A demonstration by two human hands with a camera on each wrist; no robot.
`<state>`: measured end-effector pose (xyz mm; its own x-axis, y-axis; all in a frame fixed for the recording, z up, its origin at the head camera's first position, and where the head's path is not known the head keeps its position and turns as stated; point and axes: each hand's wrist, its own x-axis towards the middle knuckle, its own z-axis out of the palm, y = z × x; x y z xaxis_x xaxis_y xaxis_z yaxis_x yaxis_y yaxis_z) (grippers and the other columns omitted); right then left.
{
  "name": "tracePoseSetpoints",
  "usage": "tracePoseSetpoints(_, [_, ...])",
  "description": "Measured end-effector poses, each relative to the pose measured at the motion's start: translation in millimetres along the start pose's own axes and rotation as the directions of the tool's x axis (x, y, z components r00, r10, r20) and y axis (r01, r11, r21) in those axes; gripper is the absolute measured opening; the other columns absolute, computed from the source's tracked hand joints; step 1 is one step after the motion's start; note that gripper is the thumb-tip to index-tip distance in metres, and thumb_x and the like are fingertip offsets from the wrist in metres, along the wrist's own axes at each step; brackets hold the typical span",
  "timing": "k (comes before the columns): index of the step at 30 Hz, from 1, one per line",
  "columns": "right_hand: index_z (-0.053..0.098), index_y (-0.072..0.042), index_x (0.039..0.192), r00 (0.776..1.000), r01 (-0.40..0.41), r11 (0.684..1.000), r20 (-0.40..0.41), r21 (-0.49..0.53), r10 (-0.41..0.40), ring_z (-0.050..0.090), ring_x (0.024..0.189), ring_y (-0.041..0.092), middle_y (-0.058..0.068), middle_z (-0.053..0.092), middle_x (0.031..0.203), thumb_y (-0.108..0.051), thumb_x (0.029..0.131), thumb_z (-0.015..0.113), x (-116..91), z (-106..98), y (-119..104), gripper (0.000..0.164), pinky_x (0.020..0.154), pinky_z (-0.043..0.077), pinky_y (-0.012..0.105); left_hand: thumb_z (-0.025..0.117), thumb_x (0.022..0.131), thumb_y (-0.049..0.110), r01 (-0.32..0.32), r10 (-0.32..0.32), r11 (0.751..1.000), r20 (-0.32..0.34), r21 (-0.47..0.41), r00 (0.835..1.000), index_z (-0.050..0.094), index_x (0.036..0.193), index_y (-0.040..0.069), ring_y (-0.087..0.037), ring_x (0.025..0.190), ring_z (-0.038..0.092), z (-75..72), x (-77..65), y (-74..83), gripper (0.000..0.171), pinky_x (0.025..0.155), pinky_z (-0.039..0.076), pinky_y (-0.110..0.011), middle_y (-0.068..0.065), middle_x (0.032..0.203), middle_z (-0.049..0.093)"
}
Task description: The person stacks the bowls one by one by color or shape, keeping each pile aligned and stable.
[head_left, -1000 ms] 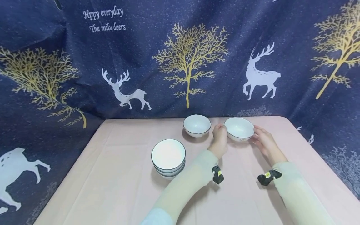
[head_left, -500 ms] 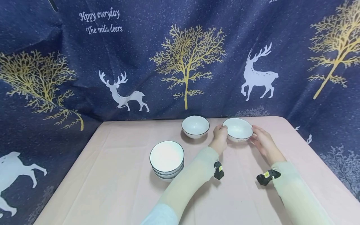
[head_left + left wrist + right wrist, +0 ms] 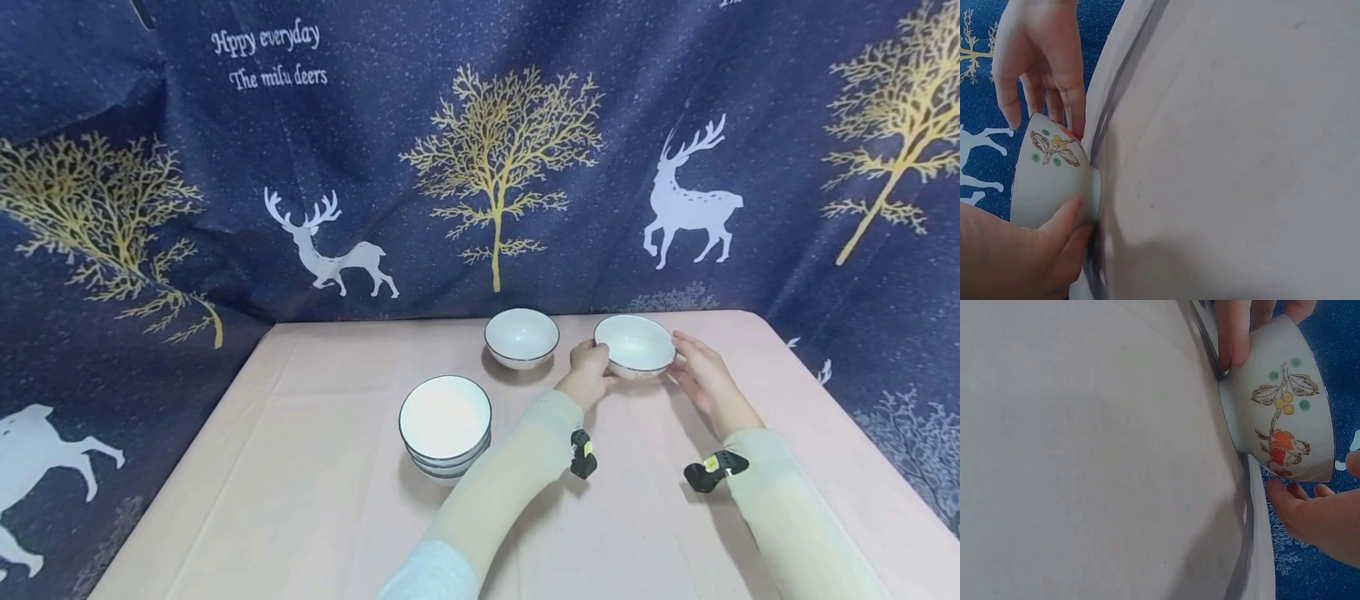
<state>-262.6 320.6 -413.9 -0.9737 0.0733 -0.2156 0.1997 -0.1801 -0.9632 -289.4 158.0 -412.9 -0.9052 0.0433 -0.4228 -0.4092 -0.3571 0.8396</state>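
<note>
A white bowl (image 3: 636, 343) with a dark rim stands upright at the back right of the table, between both hands. My left hand (image 3: 588, 371) grips its left side, fingertips low on the wall near the foot. On the other side, my right hand (image 3: 705, 379) has its loosely bent fingertips right at the bowl. Seen in the right wrist view, the same bowl (image 3: 1285, 406) bears a painted bird and a leafy sprig; the right thumb is spread away from the wall there. The left wrist view shows left-hand fingers (image 3: 1063, 222) pressed on the outer wall.
Another white bowl (image 3: 521, 337) stands to the left, near the back edge. Closer in, a stack of several bowls (image 3: 446, 421) sits left of the left forearm, which overlaps its edge. A dark blue deer-print cloth (image 3: 442, 225) hangs behind the pink-covered table (image 3: 300, 467).
The left hand's fingers have slid lower on the bowl, from the rim towards its base. The right hand and the bowls have hardly moved; the head view has shifted slightly.
</note>
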Motion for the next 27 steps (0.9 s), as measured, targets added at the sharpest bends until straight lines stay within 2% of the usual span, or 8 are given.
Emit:
tracePoseSetpoints(5, [-0.003,-0.005,0.153,1.0,-0.004,1.0,0.001,-0.017,0.004,0.008,0.146,0.034,0.014,-0.009,0.16,-0.026,0.105,0.032,-1.0,0.8,-0.5,0.063,0.119,0.021,0.031,0.045,0.096,0.0,-0.022,0.022,1.0,-0.012,-0.004,1.0,0.046,0.138,-0.003,-0.042,0.119,0.052,-1.3,-2.2,-1.2,0.043,0.092,0.055,-0.047,-0.026,0.126,0.052])
tracePoseSetpoints(12, [-0.003,-0.004,0.153,1.0,0.004,0.999,-0.008,-0.038,-0.004,0.009,0.145,0.035,0.018,-0.005,0.16,-0.024,0.105,0.031,-1.8,2.0,0.6,0.062,0.118,0.024,0.027,0.045,0.096,0.0,-0.055,0.056,0.998,-0.026,0.043,0.998,0.046,0.138,-0.003,-0.043,0.119,0.053,-7.2,-11.9,-2.7,0.043,0.088,0.058,-0.043,-0.026,0.128,0.052])
tracePoseSetpoints(19, [-0.002,-0.005,0.154,1.0,-0.015,1.0,-0.019,-0.018,0.014,0.01,0.146,0.032,0.011,-0.008,0.161,-0.02,0.104,0.035,-1.4,2.7,2.7,0.063,0.117,0.027,0.025,0.045,0.097,0.002,-0.062,0.063,0.997,-0.021,0.053,0.998,0.046,0.138,-0.001,-0.044,0.119,0.053,-13.5,-15.2,-6.9,0.041,0.087,0.058,-0.043,-0.026,0.129,0.052])
tracePoseSetpoints(27, [-0.007,-0.004,0.152,1.0,-0.004,0.999,0.003,-0.043,0.004,0.005,0.146,0.034,0.021,-0.007,0.158,-0.029,0.106,0.026,-0.2,1.0,4.1,0.062,0.12,0.02,0.034,0.046,0.096,0.001,-0.072,0.073,0.995,-0.005,0.067,0.997,0.047,0.138,-0.002,-0.044,0.119,0.052,-18.6,-16.0,-7.5,0.042,0.085,0.059,-0.044,-0.024,0.134,0.05])
